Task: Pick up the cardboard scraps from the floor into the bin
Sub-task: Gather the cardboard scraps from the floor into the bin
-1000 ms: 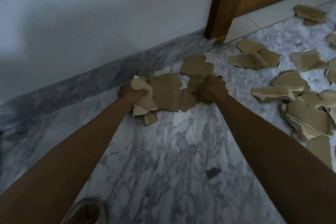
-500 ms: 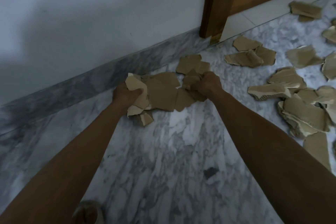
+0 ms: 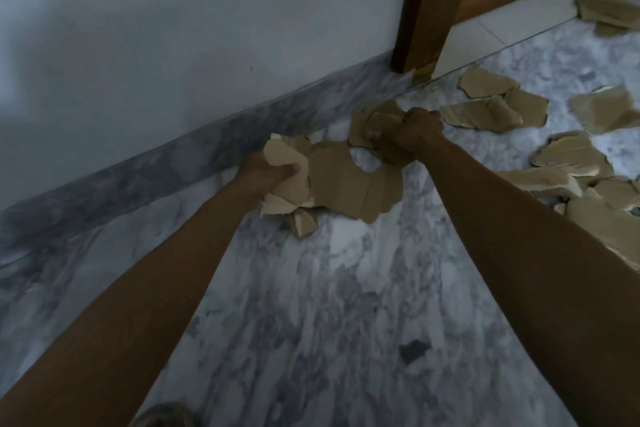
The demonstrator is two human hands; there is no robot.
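Note:
Torn brown cardboard scraps lie on the grey marble floor (image 3: pixel 329 305). My left hand (image 3: pixel 263 172) grips a bunch of pale scraps (image 3: pixel 287 180) close to the skirting. A large flat scrap (image 3: pixel 346 184) lies beside that bunch, between my hands. My right hand (image 3: pixel 412 135) grips crumpled scraps (image 3: pixel 370 125) further right, near the door frame. Several more loose scraps (image 3: pixel 568 156) are scattered to the right. No bin is in view.
A white wall with a marble skirting (image 3: pixel 145 180) runs along the left. A wooden door frame (image 3: pixel 419 10) stands at the top right, with a pale threshold beyond. A shoe tip (image 3: pixel 162 414) shows at the bottom edge.
My right hand has moved right and further away with its scraps, opening a gap of bare floor above the large flat scrap. My left hand keeps its bunch.

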